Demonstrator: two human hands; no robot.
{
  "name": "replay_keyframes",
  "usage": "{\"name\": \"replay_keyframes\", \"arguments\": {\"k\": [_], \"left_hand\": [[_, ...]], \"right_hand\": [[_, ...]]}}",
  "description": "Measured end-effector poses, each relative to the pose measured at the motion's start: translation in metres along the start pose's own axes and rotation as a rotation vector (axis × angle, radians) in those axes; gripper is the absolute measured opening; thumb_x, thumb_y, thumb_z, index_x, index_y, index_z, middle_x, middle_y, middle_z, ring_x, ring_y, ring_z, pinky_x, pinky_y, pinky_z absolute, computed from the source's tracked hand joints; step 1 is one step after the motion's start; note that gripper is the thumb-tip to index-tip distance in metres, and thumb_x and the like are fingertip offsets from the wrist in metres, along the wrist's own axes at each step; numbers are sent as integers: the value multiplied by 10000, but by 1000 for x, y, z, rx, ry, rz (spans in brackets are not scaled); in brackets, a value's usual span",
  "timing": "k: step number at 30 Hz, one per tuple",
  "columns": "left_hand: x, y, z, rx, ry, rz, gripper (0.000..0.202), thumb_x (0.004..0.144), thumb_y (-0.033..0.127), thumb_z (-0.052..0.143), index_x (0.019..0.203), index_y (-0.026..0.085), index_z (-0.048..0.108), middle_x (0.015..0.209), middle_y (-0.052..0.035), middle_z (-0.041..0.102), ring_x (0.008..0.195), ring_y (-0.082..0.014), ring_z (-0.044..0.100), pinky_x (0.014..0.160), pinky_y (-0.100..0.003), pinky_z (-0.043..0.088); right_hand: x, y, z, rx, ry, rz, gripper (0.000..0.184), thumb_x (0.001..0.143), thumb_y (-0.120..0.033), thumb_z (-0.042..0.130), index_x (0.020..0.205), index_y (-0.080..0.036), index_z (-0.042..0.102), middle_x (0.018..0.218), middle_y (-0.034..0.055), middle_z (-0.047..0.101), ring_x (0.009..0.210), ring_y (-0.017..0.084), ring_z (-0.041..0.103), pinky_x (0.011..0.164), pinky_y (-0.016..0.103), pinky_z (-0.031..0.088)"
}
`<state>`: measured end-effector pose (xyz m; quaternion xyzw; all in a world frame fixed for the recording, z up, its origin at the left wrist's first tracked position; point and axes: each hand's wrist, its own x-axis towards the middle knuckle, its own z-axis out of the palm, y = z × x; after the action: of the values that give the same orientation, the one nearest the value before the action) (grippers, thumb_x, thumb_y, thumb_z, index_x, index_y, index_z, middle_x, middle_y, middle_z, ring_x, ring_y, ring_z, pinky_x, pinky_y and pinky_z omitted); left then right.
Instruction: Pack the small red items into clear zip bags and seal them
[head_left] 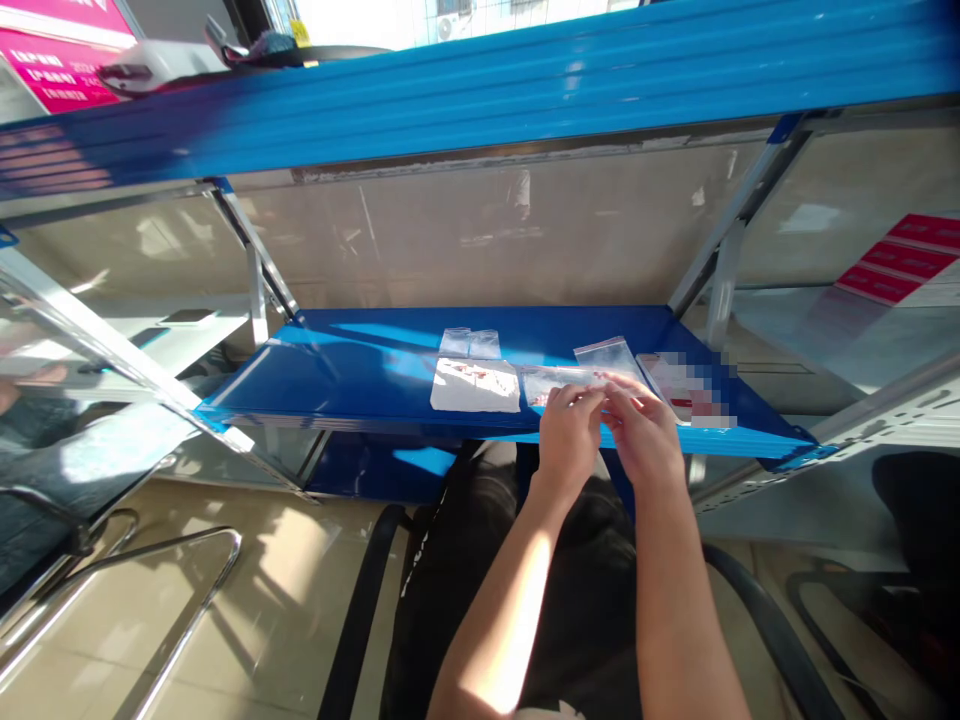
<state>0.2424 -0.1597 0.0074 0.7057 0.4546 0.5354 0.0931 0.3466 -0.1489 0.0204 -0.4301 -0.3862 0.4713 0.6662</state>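
Observation:
My left hand and my right hand meet over the front edge of a blue metal shelf. Both pinch the near edge of a small clear plastic bag with red marks inside. Their fingers are curled together. A white flat packet lies just left of the bag. Two tiny clear bags sit behind it. Another clear bag rests behind my right hand.
A blurred-out sheet lies at the shelf's right end. A higher blue shelf overhangs. Grey slanted uprights frame the rack. My dark lap and a black chair arm are below. A metal chair frame stands at left on the tiled floor.

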Motion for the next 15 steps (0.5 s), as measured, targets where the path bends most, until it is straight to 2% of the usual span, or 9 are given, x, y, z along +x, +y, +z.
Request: {"name": "replay_keyframes", "arguments": {"k": [2, 5, 7, 10, 12, 15], "left_hand": [[-12, 0, -14, -109, 65, -58, 211, 1030, 208, 571, 1149, 220, 745, 1089, -95, 748, 1045, -222, 680, 933, -372, 565], [-23, -3, -38, -211, 123, -216, 243, 1032, 316, 582, 1222, 216, 696, 1122, -114, 735, 968, -205, 694, 813, -321, 569], [-24, -7, -55, -240, 167, -369, 408, 1019, 410, 592, 1368, 199, 613, 1188, -143, 713, 919, -205, 698, 732, -302, 549], [-19, -19, -77, -331, 185, -512, 587, 998, 476, 603, 1514, 218, 495, 1339, -161, 671, 967, -223, 722, 739, -296, 544], [-16, -28, -89, -418, 150, -546, 550, 988, 489, 611, 1467, 225, 560, 1279, -136, 716, 980, -232, 737, 773, -303, 556], [-14, -38, -103, -479, 56, -537, 413, 958, 486, 649, 1225, 183, 733, 983, -103, 790, 886, -236, 749, 805, -328, 575]], "right_hand": [[-5, -1, 8, -2, -78, 38, 436, 655, -464, 931, 990, -234, 772, 928, 57, 790, 812, 203, 725, 666, 291, 556], [-12, -3, 15, -57, -177, 113, 414, 699, -480, 908, 1011, -240, 777, 930, 66, 799, 894, 231, 746, 705, 300, 559], [-17, -7, 18, -105, -283, 172, 402, 726, -495, 893, 1010, -237, 773, 938, 76, 798, 950, 254, 750, 714, 303, 555], [-23, -16, 22, -176, -481, 236, 398, 717, -511, 897, 953, -223, 755, 902, 82, 779, 906, 265, 739, 664, 308, 537], [-27, -20, 25, -225, -586, 250, 383, 729, -528, 885, 902, -217, 742, 869, 80, 755, 823, 245, 709, 615, 309, 512], [-30, -21, 29, -257, -632, 249, 367, 765, -533, 862, 888, -210, 741, 857, 71, 727, 726, 199, 635, 573, 303, 469]]}}
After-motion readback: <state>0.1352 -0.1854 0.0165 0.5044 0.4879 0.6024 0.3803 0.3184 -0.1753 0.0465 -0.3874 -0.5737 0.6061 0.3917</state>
